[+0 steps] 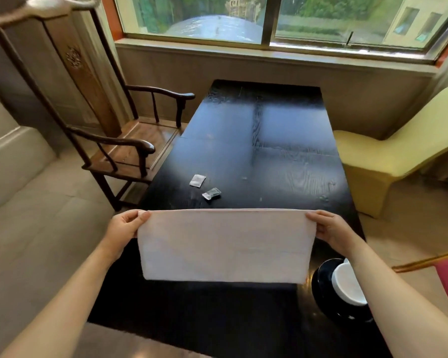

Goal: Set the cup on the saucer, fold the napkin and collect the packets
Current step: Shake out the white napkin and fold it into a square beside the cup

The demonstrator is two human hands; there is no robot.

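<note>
Long black table (269, 140), glossy, running from near edge to far wall below a window (269, 19). Wooden armchair (109, 140) just left of the table; pale yellow chair (398, 151) to its right.

White napkin (225, 245) held up above the near part of the table, spread wide as a flat rectangle, top edge level, lower edge hanging free. Looks doubled over along the top edge, though hard to tell for sure.

Left hand (123, 228) pinching the napkin's upper left corner, fingers closed on the cloth, thumb on the near side. Right hand (330, 227) pinching the upper right corner the same way, fingers closed on the fabric. Both forearms bare, reaching in from the near corners.

Black saucer (321, 288) at the near right of the table, partly hidden behind the right forearm. White cup (347, 282) sitting on the saucer, its right side also hidden by the arm.

Two small packets lying flat on the table beyond the napkin, left of centre: white packet (197, 180) farther and to the left, clear packet (211, 193) nearer and to the right, close together but apart.
</note>
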